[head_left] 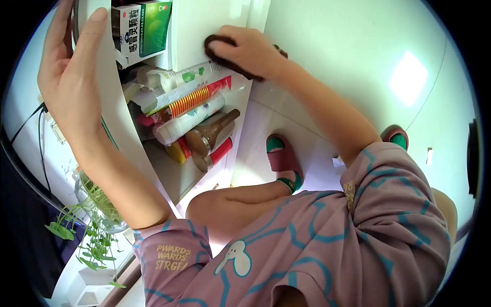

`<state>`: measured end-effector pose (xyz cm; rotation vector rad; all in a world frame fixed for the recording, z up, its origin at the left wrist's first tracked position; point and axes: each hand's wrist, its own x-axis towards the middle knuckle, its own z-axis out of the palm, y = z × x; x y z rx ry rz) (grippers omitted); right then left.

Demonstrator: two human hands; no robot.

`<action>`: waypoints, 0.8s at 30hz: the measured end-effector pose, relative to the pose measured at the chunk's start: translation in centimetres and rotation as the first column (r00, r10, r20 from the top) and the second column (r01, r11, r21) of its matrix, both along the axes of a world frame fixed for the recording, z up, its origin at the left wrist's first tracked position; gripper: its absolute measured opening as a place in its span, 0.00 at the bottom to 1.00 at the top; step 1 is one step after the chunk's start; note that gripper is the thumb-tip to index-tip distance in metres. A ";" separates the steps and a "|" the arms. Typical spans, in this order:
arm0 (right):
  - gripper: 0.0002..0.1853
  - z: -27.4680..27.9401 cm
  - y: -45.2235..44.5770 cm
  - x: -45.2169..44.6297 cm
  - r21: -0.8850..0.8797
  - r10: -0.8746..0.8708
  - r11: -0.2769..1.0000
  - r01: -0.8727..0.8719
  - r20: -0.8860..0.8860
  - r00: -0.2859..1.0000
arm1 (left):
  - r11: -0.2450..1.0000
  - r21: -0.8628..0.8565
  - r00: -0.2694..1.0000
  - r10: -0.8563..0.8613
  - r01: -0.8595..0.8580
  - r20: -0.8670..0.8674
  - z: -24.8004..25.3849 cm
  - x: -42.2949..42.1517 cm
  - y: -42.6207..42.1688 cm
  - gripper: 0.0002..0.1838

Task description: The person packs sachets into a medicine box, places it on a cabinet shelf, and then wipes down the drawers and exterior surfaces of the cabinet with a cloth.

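Brown, soft-looking cloth (232, 67) in the right hand (245, 48), at the far middle of the scene. Grasped with the fingers curled over it, one dark loop showing at the left, one strip slanting down to the right beneath the hand. Held beside a white panel (202, 30), at the far right corner of a packed compartment; cannot tell how firmly pressed. At the far left, the left hand (71, 77), thumb raised and set apart from the fingers, beside a white cabinet edge (135, 148). Cannot tell whether clasped around that edge or merely resting on it, with the fingers running to the upper border of the view.

Between the two hands, a green-and-white box (146, 30) with Chinese lettering, just left of the panel. Nearer, heaped together on a slant: crumpled clear plastic wrapping (146, 79), a ribbed orange thing (189, 104), a white bottle (192, 123) and a brown bottle (204, 138), with red and yellow packaging (221, 152) partly hidden at the near side.

Near left, a trailing green plant (97, 250). To the right, pale flooring (317, 117) and a reddish slipper (284, 159) with green showing in it. Nearest of all, a dusky pink shirt (307, 250) with blue lines.
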<state>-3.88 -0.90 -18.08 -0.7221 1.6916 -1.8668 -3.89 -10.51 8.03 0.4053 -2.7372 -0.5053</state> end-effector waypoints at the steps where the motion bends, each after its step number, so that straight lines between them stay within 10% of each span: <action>1: 0.17 1.4 -0.3 0.4 -0.111 -0.004 0.994 0.000 -0.039 0.999 | 1.000 -0.010 1.000 0.006 -0.006 0.011 0.0 0.0 0.0 0.31; 24: 0.17 4.3 -0.4 1.5 -0.106 0.124 0.987 -0.122 0.009 0.992 | 0.998 0.053 0.999 -0.042 0.042 0.002 -0.7 0.2 0.1 0.29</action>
